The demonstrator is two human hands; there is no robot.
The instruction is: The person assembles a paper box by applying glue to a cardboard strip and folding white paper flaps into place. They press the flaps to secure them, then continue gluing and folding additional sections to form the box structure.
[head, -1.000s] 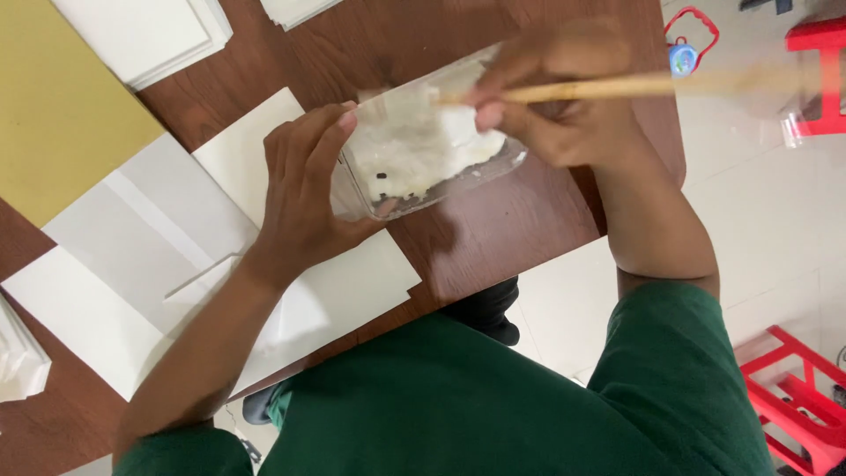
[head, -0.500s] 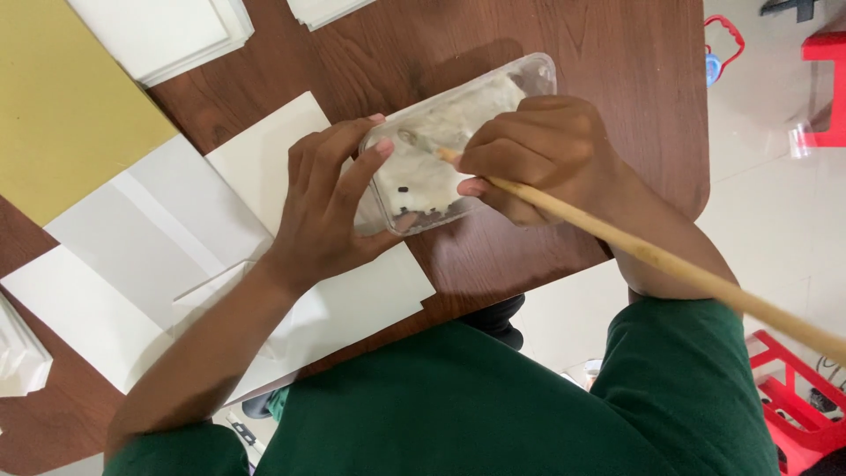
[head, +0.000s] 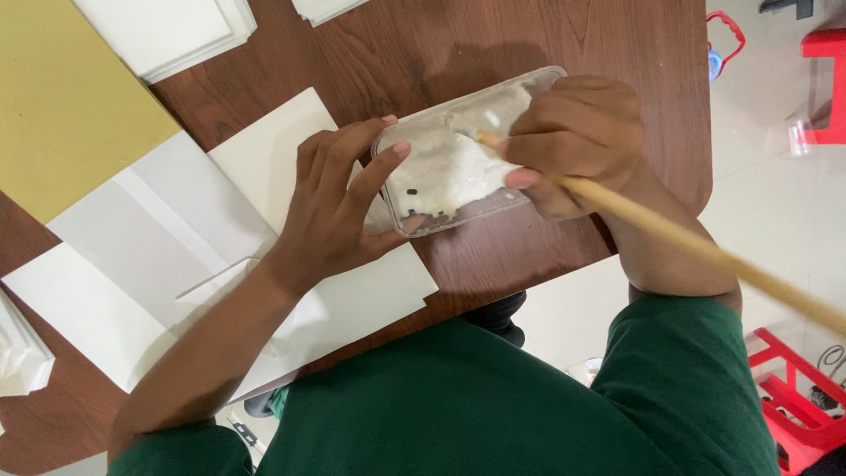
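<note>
Starting closest in: green sleeves fill the bottom of the view, and the brown wooden table (head: 529, 35) is used as the reference for everything else. Near the table's front edge, a clear plastic tub (head: 458, 159) is laid flat on the wood, with a whitish paste inside and a few small dark specks on its near wall. Looks like a label once sat there, but too small to tell.

The tub is pinned by the left hand (head: 339, 207): fingers spread and pressed over its left end, thumb tucked against the near side. Probably so it doesn't skid while the paste is being worked. A long wooden stick (head: 705, 251) is gripped by the right hand (head: 582, 141), fingers curled tight around it close to the tip, and the tip is dipped into the paste. The rest of the stick is angled out past the table's right edge, over the pale floor.

Under the left wrist, sheets of white paper (head: 159, 238) are spread overlapping on the table's left half. Further back on the left, a yellow sheet (head: 70, 97) is laid flat, and a white stack (head: 167, 26) is set at the far edge.

Off the table on the right, red plastic stools (head: 793, 397) are seen on the floor.
</note>
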